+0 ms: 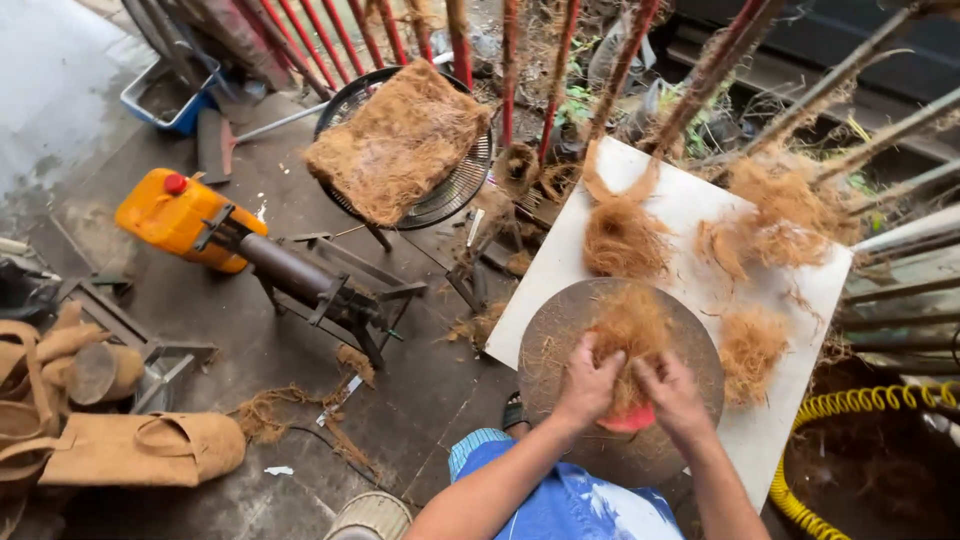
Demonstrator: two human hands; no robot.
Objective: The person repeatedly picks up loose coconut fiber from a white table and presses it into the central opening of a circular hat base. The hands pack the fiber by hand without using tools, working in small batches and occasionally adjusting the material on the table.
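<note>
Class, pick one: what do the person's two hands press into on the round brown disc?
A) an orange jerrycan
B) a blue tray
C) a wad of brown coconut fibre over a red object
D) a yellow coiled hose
C: the left hand and right hand both press into the fibre wad, with a red object showing beneath it on the round disc.

Both hands, left (588, 385) and right (672, 395), press a tuft of brown coconut fibre (630, 330) onto a red object (630, 420) over a round brown disc (560, 330) on the white counter (690, 205).
</note>
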